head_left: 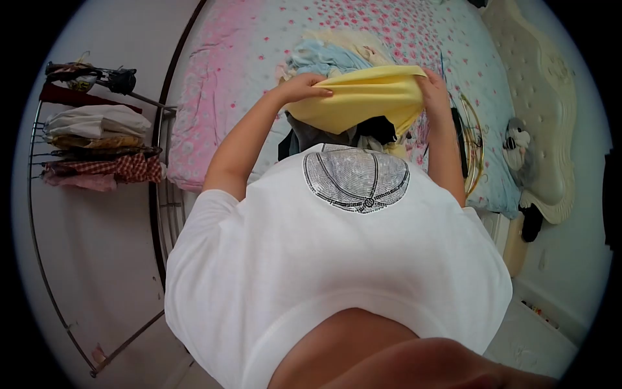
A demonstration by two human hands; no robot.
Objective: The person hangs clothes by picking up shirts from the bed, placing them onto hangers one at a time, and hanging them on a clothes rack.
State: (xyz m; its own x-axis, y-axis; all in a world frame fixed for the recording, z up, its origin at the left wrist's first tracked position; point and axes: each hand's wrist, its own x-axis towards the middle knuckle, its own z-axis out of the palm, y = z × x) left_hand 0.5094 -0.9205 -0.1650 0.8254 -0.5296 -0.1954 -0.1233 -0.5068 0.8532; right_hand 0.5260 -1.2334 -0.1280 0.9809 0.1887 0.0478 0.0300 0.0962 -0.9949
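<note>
A yellow piece of clothing [363, 97] is stretched between my two hands above the bed; its exact kind does not show. My left hand [303, 88] grips its left edge, thumb on top. At the other end my right hand [434, 94] is closed on the upper right corner, and the cloth sags below it. Behind lies a heap of light blue and cream clothes [327, 57]. Dark clothes [311, 135] lie under the yellow cloth, partly hidden by it and by my white T-shirt.
The bed [214, 110] has a pink floral cover and a tufted headboard [544, 71] at right. Gold and black hangers [476, 139] lie beside my right arm. A plush toy [516, 139] rests against the headboard. On the left stands a metal rack with hanging clothes [97, 123].
</note>
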